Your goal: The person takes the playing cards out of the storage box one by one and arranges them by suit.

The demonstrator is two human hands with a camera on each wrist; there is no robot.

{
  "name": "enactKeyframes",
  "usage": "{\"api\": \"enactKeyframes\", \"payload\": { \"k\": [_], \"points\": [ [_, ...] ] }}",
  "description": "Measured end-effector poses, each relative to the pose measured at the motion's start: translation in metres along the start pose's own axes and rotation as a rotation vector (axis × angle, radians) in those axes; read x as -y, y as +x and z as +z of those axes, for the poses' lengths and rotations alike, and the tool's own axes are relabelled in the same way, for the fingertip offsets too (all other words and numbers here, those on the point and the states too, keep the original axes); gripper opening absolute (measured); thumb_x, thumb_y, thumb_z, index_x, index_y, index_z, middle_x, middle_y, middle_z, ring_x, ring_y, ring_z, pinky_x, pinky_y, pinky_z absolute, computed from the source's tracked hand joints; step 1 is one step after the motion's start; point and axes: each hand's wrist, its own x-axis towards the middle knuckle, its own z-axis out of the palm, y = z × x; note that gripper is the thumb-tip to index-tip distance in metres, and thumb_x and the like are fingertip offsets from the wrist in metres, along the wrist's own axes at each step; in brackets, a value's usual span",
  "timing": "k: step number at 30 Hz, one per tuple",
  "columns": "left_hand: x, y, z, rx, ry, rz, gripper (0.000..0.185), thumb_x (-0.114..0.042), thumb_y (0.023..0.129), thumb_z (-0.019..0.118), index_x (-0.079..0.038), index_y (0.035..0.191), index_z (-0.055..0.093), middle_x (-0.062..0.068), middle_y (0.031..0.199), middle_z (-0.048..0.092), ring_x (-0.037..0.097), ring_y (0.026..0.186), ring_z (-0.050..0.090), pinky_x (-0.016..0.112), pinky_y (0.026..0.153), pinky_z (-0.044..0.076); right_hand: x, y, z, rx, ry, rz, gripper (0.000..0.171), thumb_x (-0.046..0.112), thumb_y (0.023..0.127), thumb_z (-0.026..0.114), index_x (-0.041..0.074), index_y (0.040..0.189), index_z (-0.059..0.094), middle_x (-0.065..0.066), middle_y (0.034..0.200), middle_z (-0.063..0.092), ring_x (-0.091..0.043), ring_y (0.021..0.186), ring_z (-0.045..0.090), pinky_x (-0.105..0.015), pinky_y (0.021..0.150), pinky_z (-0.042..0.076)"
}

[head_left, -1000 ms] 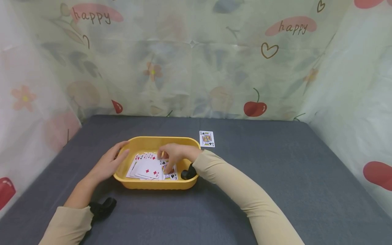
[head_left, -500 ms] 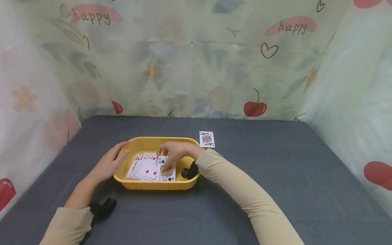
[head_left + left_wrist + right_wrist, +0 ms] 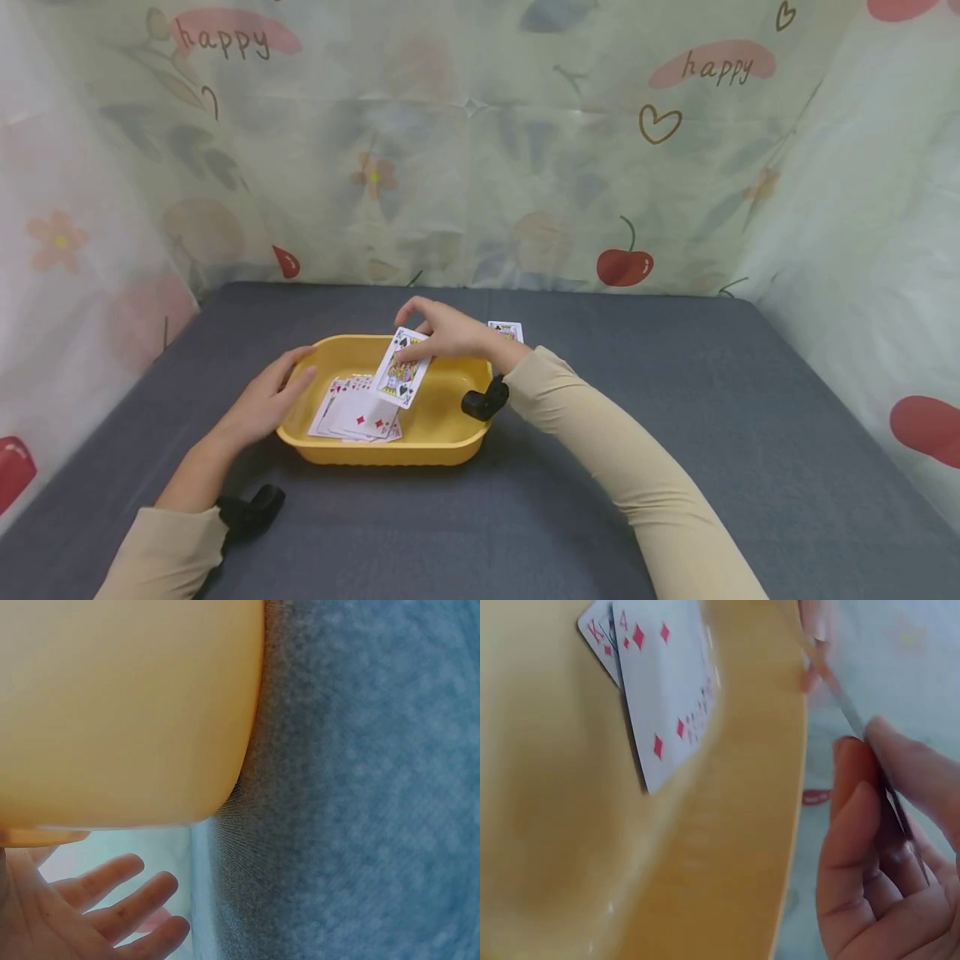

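The light in here is soft, palest on the curtain (image 3: 885,167) at far right, with faint shadow below the tray (image 3: 382,455). The left-wrist view blurs the tablecloth (image 3: 390,780) at right; the right-wrist one looks hazy.

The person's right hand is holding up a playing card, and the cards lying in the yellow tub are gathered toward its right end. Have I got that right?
Not quite: the loose cards lie toward the left end of the yellow tub, as the head view shows. The right hand is indeed holding up a playing card.
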Motion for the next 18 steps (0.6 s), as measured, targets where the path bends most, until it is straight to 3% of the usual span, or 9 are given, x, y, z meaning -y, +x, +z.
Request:
{"api": "enactKeyframes", "payload": {
  "k": [4, 11, 18],
  "points": [
    [0.000, 0.000, 0.000, -0.003, 0.000, 0.004, 0.063, -0.045, 0.099, 0.033, -0.005, 0.147, 0.022, 0.027, 0.148, 0.025, 0.043, 0.130, 0.033, 0.060, 0.104, 0.030, -0.001, -0.009, -0.012, -0.087, 0.069, 0.019, 0.046, 0.017, 0.084, 0.070, 0.008, 0.118, 0.041, -0.013, 0.091, 0.070, -0.016, 0.074, 0.067, -0.041, 0.079, 0.052],
    [0.000, 0.000, 0.000, 0.001, -0.001, 0.003, 0.064, -0.045, 0.099, 0.033, -0.005, 0.147, 0.021, 0.027, 0.149, 0.024, 0.043, 0.130, 0.033, 0.060, 0.104, 0.030, -0.017, -0.028, -0.033, -0.209, 0.055, -0.008, 0.026, 0.015, 0.083, 0.070, 0.009, 0.096, 0.048, -0.007, 0.081, 0.065, -0.013, 0.071, 0.061, -0.037, 0.071, 0.052],
    [-0.001, 0.000, 0.000, 0.000, 0.002, 0.001, 0.063, -0.045, 0.099, 0.033, -0.005, 0.147, 0.021, 0.027, 0.149, 0.024, 0.044, 0.131, 0.032, 0.061, 0.104, 0.030, -0.042, -0.052, -0.053, -0.309, 0.034, 0.017, 0.023, 0.016, 0.083, 0.070, 0.006, 0.096, 0.054, -0.008, 0.092, 0.064, -0.013, 0.069, 0.057, -0.025, 0.061, 0.048]
  ]
}}
